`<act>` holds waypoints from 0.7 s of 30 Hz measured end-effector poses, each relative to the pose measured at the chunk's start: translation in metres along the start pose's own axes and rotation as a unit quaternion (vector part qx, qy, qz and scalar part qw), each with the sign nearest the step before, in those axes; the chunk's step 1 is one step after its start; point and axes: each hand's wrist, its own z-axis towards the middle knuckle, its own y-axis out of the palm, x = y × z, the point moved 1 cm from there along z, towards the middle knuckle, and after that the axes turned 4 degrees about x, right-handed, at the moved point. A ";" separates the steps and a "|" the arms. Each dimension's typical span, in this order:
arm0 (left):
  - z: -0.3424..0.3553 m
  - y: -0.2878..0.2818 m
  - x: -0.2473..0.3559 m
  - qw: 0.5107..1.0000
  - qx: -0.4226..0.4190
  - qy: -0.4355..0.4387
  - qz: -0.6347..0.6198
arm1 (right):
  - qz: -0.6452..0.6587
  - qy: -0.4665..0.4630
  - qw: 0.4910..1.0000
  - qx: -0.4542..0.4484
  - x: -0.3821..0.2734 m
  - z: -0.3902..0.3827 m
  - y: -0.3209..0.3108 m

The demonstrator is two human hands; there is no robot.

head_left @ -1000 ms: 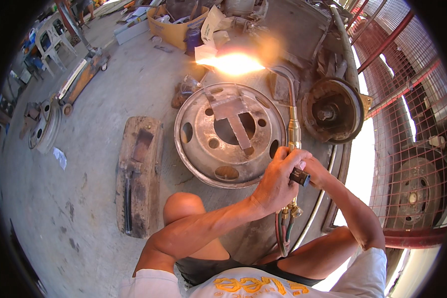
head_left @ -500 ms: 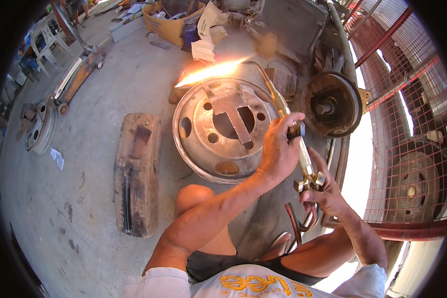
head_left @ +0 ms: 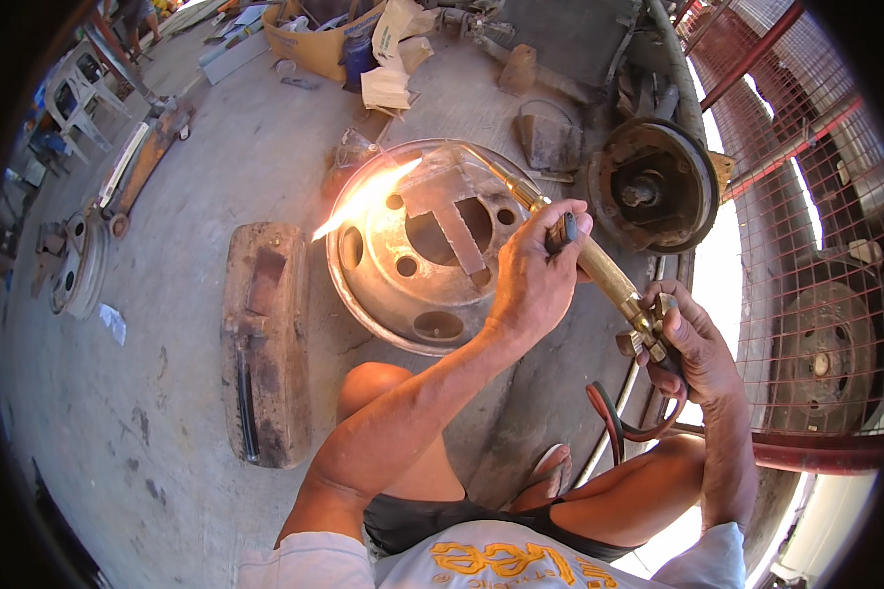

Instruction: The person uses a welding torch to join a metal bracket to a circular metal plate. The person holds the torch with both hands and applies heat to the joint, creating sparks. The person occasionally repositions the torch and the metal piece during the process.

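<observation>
My left hand [head_left: 538, 263] is closed around the upper body of a brass cutting torch [head_left: 611, 280], with a small black piece [head_left: 562, 232] at its fingers. My right hand [head_left: 695, 348] grips the valve end, where red and dark hoses [head_left: 609, 417] hang. From the bent tip, a bright flame [head_left: 368, 191] streams down and leftward over the left edge of a worn steel wheel [head_left: 424, 324] lying on the concrete. A cut, rusty T-shaped plate [head_left: 437, 191] lies across the wheel's middle. My knees and a sandalled foot show below.
A rusty oblong casting [head_left: 265, 383] lies left; a drum hub [head_left: 648, 187] sits right, before a red mesh fence [head_left: 776, 226]. Scrap, a cardboard box [head_left: 314, 39], a floor jack [head_left: 142, 172], another wheel [head_left: 79, 265] and a chair [head_left: 79, 93] stand around; a person's legs show far back.
The torch has tilted and its tip has moved left and down, bringing the flame over the wheel's edge. My left hand has risen; my right hand has shifted to the valve end.
</observation>
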 end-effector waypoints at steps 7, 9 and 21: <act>0.008 0.003 -0.025 0.998 -0.013 -0.053 0.022 | -0.020 0.044 0.998 0.041 0.009 0.011 -0.017; 0.011 0.004 -0.031 0.999 -0.012 -0.048 0.019 | -0.034 0.060 0.996 0.065 0.011 0.012 -0.021; 0.026 0.009 -0.055 0.990 -0.063 -0.126 0.009 | -0.095 0.095 0.985 0.105 0.011 0.018 -0.023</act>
